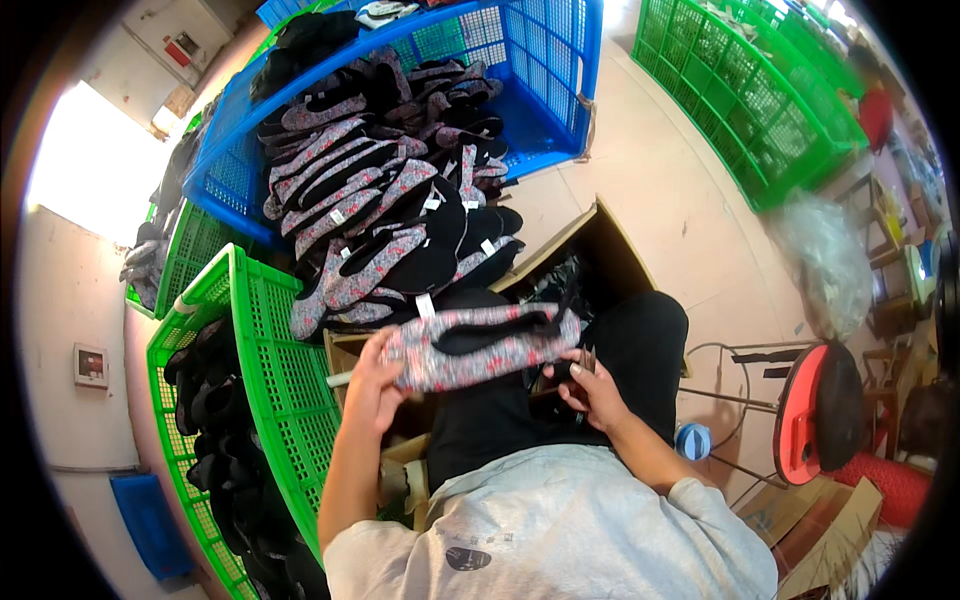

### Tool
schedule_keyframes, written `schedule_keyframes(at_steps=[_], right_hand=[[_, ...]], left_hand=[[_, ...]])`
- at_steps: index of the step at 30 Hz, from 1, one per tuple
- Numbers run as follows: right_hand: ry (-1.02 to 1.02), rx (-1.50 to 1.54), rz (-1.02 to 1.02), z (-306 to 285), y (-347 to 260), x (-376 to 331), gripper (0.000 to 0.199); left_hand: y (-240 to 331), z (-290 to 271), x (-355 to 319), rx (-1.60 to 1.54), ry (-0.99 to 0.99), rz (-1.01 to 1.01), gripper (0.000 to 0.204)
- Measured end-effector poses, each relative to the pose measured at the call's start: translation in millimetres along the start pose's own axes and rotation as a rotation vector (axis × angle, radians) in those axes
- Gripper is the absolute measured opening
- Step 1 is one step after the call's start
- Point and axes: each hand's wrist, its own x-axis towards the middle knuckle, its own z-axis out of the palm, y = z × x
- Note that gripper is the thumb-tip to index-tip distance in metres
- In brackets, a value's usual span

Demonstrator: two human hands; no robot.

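My left hand (372,385) is closed on the left end of a floral fabric slipper (470,362), grey with red flowers and a black lining showing at its opening. A white tag sticks up from its edge. The slipper is stretched out level above my lap. At its right end, my right hand (597,395) is closed on a small dark tool (588,362), whose exact kind is partly hidden by the fingers. Beyond my knees lies a heap of similar floral slippers (345,200), several with white tags, spilling from a blue plastic crate (545,85).
On my left, a green crate (285,370) holds black slippers (225,420). An open cardboard box (620,240) stands by my knees. Another green crate (740,100) is at the far right, near a clear plastic bag (825,260) and a stool with a red-edged seat (797,415).
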Motion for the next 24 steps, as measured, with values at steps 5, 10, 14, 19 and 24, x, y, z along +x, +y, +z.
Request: schedule_keyframes(at_steps=[5, 10, 14, 19, 24], right_hand=[[-0.073, -0.048, 0.076, 2.0, 10.4, -0.9, 0.028], [-0.140, 0.003, 0.154, 14.8, 14.9, -5.6, 0.025], [-0.069, -0.099, 0.154, 14.1, 18.4, -5.5, 0.032], [-0.034, -0.131, 0.095, 17.9, 24.4, -8.3, 0.037], [-0.063, -0.175, 0.044, 23.4, 17.0, -11.9, 0.040]], left_hand=[[-39.3, -34.6, -76.2, 0.052, 0.041, -0.074, 0.055], [-36.5, -62.3, -104.3, 0.412, 0.024, -0.099, 0.054], [-19.0, -51.1, -104.7, 1.182, -0.037, -0.062, 0.036], [-24.5, 8.4, -57.6, 1.408, -0.116, 0.701, 0.029], [-55.7, 72.9, -22.0, 1.242, -0.425, 0.555, 0.028]])
